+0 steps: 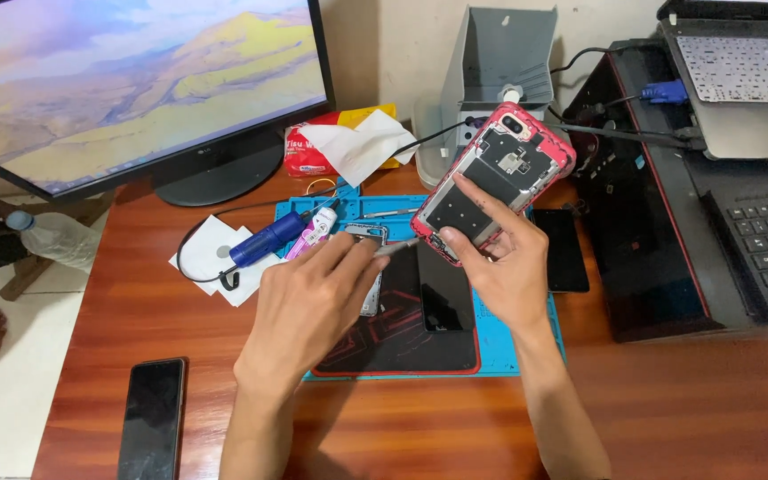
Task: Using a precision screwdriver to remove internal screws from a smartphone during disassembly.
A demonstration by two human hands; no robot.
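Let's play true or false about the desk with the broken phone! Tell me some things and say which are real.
1. The right hand holds up an opened phone in a red case. True.
2. The left hand holds a hammer. False: it pinches a thin metal tool.
3. A blue mat lies on the wooden desk. True.
4. The monitor shows a cat. False: it shows hills and sky.
5. A dark phone lies near the desk's front left corner. True.

Wooden desk (668, 400), blue repair mat (544, 351), black phone (151, 418), monitor (135, 80), laptop (695, 222)
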